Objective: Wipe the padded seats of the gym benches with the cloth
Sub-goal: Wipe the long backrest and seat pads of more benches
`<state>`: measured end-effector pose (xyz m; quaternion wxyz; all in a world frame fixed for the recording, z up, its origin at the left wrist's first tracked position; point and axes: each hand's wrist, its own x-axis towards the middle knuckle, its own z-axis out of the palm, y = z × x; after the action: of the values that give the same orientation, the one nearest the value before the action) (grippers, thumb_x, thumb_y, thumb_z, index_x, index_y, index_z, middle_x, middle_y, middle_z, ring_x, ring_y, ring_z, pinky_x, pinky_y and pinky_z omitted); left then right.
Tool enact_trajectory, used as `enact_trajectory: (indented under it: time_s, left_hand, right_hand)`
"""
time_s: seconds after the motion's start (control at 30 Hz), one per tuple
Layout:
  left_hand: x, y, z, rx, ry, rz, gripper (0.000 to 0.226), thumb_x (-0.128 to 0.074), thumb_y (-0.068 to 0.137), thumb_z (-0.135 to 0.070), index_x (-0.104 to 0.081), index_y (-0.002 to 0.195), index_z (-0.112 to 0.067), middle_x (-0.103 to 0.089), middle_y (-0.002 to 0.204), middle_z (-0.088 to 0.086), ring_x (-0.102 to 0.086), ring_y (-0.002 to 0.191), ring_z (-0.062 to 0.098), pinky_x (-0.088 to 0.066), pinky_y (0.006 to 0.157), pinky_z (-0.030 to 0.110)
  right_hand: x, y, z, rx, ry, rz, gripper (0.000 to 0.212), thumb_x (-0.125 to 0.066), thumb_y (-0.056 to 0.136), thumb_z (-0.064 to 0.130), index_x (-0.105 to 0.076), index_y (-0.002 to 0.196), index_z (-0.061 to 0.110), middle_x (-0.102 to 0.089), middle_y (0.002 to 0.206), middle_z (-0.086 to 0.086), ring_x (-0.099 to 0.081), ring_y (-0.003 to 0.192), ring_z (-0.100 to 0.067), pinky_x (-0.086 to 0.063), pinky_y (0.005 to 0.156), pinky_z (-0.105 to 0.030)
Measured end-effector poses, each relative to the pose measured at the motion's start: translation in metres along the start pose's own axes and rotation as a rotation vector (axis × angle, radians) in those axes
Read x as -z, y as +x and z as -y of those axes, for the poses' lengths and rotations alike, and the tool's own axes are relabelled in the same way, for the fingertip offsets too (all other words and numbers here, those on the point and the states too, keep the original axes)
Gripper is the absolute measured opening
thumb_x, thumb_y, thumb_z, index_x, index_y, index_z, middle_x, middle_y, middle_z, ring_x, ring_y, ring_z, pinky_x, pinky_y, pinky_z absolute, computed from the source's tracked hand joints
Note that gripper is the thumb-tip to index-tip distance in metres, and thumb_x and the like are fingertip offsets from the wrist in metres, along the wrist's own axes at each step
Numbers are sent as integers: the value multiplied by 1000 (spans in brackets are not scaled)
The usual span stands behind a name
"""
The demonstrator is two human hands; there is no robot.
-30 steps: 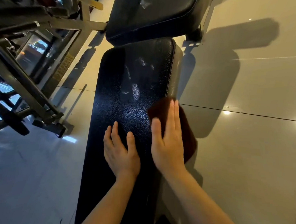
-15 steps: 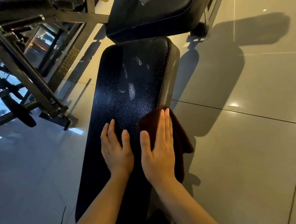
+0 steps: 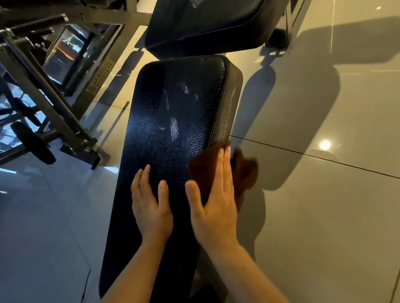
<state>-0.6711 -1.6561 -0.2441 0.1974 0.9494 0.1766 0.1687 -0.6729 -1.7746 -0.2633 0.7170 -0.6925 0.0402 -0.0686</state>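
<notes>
Right fingers: the fingers of the right hand lie straight and pressed together, flat on top of the cloth; the thumb juts out to the left, resting on the pad.
Left fingers: the fingers of the left hand are straight and slightly spread, palm down on the bare pad, holding nothing.
Hands: they lie side by side, near each other but apart, both forearms coming in from the bottom edge.
Cloth: a dark brown cloth sits under the right hand at the right edge of the pad; its loose part spills over that edge and looks blurred.
Bench pad: a long black padded seat with a grained, shiny surface and a stitched seam down its right side; pale smudges show on its far half.
Second pad: another black pad, tilted, stands just beyond the far end of the first.
Floor: glossy grey floor tiles carry a bright light reflection and a dark shadow to the right of the bench.
Left side: a dark metal gym machine frame stands on the floor, well apart from the hands.
</notes>
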Motion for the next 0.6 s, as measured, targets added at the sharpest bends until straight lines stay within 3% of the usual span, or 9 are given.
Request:
enact_trajectory:
  time_s: [0.1,0.13,0.33,0.43,0.5,0.6]
  left_hand:
    - [-1,1,2,9,0,-6,75,-25,86,-61,-33,149,-21,-29,156,4,-28,142,19,-28,114,50]
    - [0,0,2,7,-6,-4,74,-25,86,-61,-33,149,-21,-29,156,4,-28,143,19,-28,114,51]
    - [0,0,0,2,-34,-10,74,-27,87,-60,-35,148,-20,-31,155,5,-28,142,18,-26,115,45]
    - [0,0,2,5,-29,-17,73,-27,87,-59,-36,148,-19,-31,155,5,-28,142,18,-25,116,45]
    - [0,0,3,4,-28,-10,72,-26,87,-60,-35,148,-22,-30,155,3,-28,143,17,-26,115,48]
    - [-1,1,4,11,-28,-5,71,-26,87,-61,-33,148,-25,-28,156,2,-27,143,17,-27,115,50]
  right_hand:
    - [-3,-6,8,-74,45,19,82,-17,83,84,7,149,40,13,157,28,7,146,6,-2,114,-9]
    - [-2,2,12,-83,50,8,84,-16,83,84,7,150,38,14,157,27,9,146,6,-1,113,-9]
    - [20,107,43,-105,78,-118,94,-21,81,73,-4,157,20,0,165,7,1,149,-5,-9,123,-34]
    - [17,113,42,-69,85,-162,92,-24,83,71,-9,157,20,-4,165,6,-2,150,-7,-18,122,-43]
    - [8,83,28,-27,72,-152,89,-25,87,72,-8,157,21,-4,164,8,0,149,-3,-18,122,-42]
    - [-4,12,11,-14,63,-48,87,-21,89,76,-1,157,25,3,164,13,5,150,-5,-6,123,-29]
